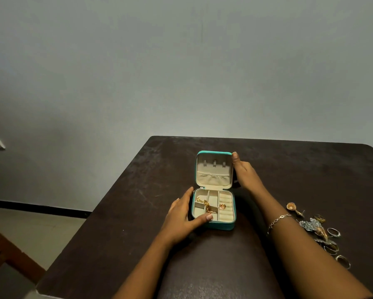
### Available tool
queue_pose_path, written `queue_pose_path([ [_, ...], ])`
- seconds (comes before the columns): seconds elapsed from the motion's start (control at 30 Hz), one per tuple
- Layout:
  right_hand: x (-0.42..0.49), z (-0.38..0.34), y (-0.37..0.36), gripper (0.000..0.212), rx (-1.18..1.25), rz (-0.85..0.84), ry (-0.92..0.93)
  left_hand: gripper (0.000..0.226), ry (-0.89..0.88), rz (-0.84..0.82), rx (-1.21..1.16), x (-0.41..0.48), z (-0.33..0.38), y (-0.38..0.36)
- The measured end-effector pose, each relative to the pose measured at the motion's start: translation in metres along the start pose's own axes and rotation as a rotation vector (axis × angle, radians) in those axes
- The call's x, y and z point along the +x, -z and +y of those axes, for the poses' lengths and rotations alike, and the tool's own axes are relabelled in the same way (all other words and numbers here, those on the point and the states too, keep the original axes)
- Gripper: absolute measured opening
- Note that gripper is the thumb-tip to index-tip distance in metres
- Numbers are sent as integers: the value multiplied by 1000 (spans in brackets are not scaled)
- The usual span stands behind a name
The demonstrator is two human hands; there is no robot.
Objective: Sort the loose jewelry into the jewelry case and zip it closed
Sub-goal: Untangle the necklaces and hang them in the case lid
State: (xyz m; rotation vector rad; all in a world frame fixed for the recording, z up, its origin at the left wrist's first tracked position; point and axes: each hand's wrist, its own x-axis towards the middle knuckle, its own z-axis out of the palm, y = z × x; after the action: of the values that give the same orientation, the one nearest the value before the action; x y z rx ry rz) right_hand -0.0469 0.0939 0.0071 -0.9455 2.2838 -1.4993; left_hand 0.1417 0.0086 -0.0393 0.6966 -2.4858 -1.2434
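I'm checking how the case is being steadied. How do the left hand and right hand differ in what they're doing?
The left hand rests against the base of the jewelry case, thumb over its near rim; the right hand reaches farther, holding the upright lid's edge. The right wrist wears a bracelet; the left is bare. Both touch the case, and neither holds jewelry.

My left hand (182, 214) lies flat, fingers spread, thumb crooked inward. My right hand (244, 171) reaches further forward, arm extended, thumb raised, fingers curled out of sight.
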Motion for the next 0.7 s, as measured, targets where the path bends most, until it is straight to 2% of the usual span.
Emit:
queue_pose_path([
  [0.27, 11, 11, -17, 56, -53, 71, -73, 105, -12, -17, 1, 1, 0, 1],
  [0.4, 13, 17, -20, 59, -99, 16, -109, 88, -91, -18, 16, 0, 4, 3],
  [0.53, 13, 19, -10, 58, -158, -23, -158, 83, -105, -10, 36, 0, 4, 3],
  [0.7, -13, 12, 3, 33, -243, 107, 35, 78, -130, 8, 32, 3, -1, 2],
])
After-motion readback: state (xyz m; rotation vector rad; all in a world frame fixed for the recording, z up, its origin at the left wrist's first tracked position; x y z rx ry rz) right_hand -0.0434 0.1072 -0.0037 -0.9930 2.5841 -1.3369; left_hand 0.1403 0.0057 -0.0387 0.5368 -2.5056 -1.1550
